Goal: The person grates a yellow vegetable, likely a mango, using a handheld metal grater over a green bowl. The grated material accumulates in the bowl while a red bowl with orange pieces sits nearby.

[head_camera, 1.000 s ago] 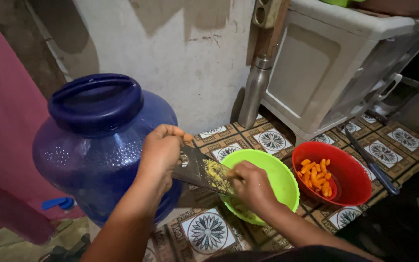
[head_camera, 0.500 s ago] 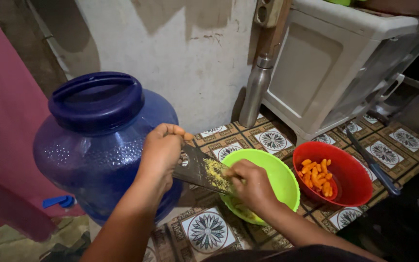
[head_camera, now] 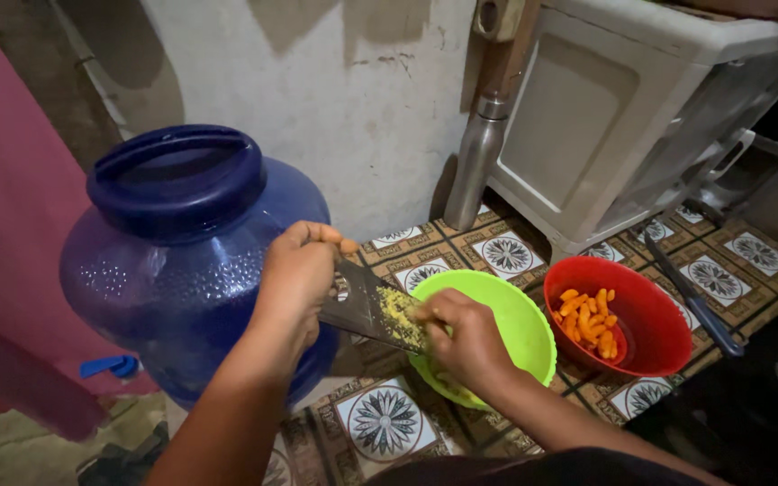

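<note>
We grip the top of a flat metal grater [head_camera: 366,306] in our left hand [head_camera: 294,274], fingers clamped round its upper edge, and it slants down over the rim of a green bowl [head_camera: 515,319] on the patterned floor [head_camera: 506,254]. Our right hand [head_camera: 465,337] is closed and pressed against the grater's lower face, where yellow shreds [head_camera: 400,310] cling; what it pinches is hidden. Just right of the green bowl sits a red bowl [head_camera: 655,328] holding orange pieces [head_camera: 592,322]. A big blue water jug [head_camera: 177,261] stands behind our left hand.
</note>
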